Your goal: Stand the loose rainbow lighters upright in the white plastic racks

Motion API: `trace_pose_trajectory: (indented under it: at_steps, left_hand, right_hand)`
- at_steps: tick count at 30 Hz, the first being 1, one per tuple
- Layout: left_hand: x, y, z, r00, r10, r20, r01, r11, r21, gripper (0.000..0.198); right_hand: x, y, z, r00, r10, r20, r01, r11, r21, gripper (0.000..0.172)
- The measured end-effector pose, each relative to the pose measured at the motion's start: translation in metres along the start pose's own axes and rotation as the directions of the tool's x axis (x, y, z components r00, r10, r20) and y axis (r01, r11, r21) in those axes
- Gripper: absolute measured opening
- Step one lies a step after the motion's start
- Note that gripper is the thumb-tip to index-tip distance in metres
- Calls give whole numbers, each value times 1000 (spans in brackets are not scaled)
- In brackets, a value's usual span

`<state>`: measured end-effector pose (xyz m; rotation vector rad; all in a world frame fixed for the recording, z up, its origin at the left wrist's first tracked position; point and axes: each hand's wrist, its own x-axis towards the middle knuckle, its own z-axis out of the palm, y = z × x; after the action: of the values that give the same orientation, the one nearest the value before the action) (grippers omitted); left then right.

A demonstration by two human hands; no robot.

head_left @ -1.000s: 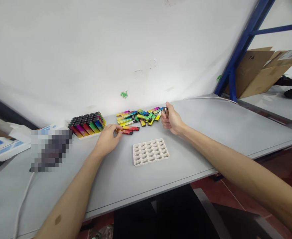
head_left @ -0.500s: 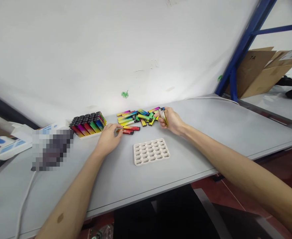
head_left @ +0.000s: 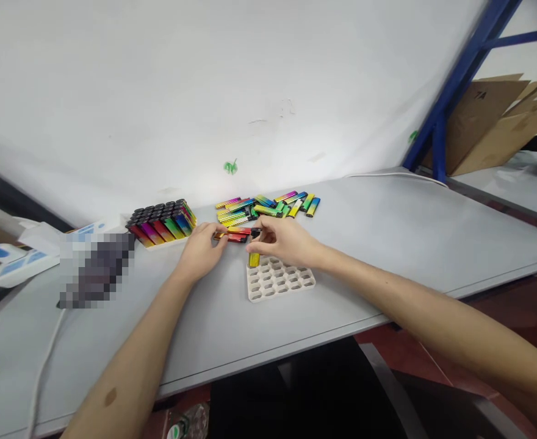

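Observation:
My right hand point(head_left: 289, 241) pinches a yellow lighter point(head_left: 254, 259), held upright with its lower end at the back left corner of a white tray point(head_left: 281, 294). Rows of slots run across that tray; my hand hides part of its back edge, and I cannot tell whether the lighter sits in a slot. To the left, my left hand point(head_left: 202, 251) has thumb and forefinger closed around the near end of a red lighter point(head_left: 236, 238) lying on the table. Another red and yellow lighter point(head_left: 238, 230) lies just behind it.
A loose pile of shiny coloured lighters point(head_left: 268, 211) lies by the wall. At the left stands a block of upright lighters point(head_left: 163, 225) in a white tray. Beyond it are a blurred-out dark object point(head_left: 99, 268) and a white cable point(head_left: 49, 366). A blue frame point(head_left: 454, 79) rises at right.
My right hand has moved from the pile left and toward me, bringing the yellow lighter to the tray. Lighters at the pile's right end now show. My left hand stays by the red lighters.

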<state>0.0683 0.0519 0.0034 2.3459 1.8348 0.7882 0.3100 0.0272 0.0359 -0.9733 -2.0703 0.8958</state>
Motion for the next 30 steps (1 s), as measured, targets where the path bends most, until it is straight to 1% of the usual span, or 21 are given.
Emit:
trace_pose_trajectory:
  at_steps: [2,6,10,14,16,20,23,26,28,30]
  left_hand:
    - [0,0,0,1000,2,0,-2,1000,-1,24]
    - [0,0,0,1000,7,1,-7,1000,-9,24]
    - [0,-1,1,1000,10,7,-10,1000,-11,25]
    - [0,0,1,1000,10,5,-9,1000,-12,24]
    - [0,1,0,1000,4,5,-4,1000,-11,24]
    - [-1,5,-3,1000,2,18,-2,1000,-12,25]
    - [-1,6,-4,1000,10,23,-10,1000,-15,25]
    - [-1,4,-5,999,11,30,-10,1000,-17,25]
    - [-2,2,-7,998,10,54,-9,1000,-10,27]
    - [-3,1,-10,995,22,93,-23,1000,7,31]
  right_hand:
    - [-1,-6,4,999,-41,-2,40,995,-88,23]
    - [-3,-8,8,991,-130,22,131,987,-95,21]
    - [-1,-8,12,989,-146,39,150,977,-154,19]
    - [-1,-7,11,982,-166,87,185,935,-303,19]
    - [-2,-7,10,983,-155,104,181,924,-337,20]
    - [-3,-5,9,990,-89,105,115,957,-268,22]
    - [-6,1,8,988,-86,131,112,972,-206,23]
    - [-8,8,5,985,-75,158,87,994,-71,28]
    - [-8,12,-1,992,-44,117,43,999,13,33]
    - [-6,17,-6,999,-13,36,12,999,39,42]
